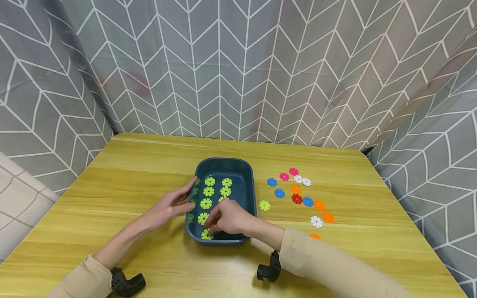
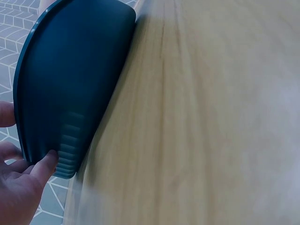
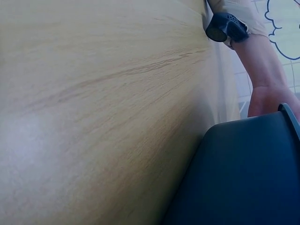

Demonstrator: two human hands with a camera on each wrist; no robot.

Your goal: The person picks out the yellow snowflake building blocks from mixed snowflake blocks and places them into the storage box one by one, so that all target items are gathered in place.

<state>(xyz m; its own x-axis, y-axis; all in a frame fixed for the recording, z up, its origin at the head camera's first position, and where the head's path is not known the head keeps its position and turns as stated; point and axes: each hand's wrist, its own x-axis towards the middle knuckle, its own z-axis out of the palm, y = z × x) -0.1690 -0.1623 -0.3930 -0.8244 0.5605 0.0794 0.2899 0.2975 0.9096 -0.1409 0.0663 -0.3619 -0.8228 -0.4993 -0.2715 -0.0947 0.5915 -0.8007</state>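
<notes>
A dark blue tray (image 1: 242,207) on the table holds several notched yellow-green plastic discs (image 1: 206,203) in two columns. My left hand (image 1: 175,203) grips its left wall; in the left wrist view the thumb (image 2: 46,164) presses the ribbed outer side of the tray (image 2: 75,65), the other fingers at the rim. Inside the tray, my right hand (image 1: 231,217) reaches to the near left corner, its fingertips pinching the edge of a yellow-green disc (image 1: 206,234). That hand covers the lower part of the second column. Only the tray's outer wall (image 3: 239,173) shows in the right wrist view.
Right of the tray lie loose notched discs: one yellow-green disc (image 1: 264,205), several blue ones (image 1: 279,193), orange ones (image 1: 319,205), white ones (image 1: 316,222), two pink ones (image 1: 284,176) and a red one (image 1: 297,199). A patterned curtain (image 1: 231,74) hangs behind the table (image 1: 156,153).
</notes>
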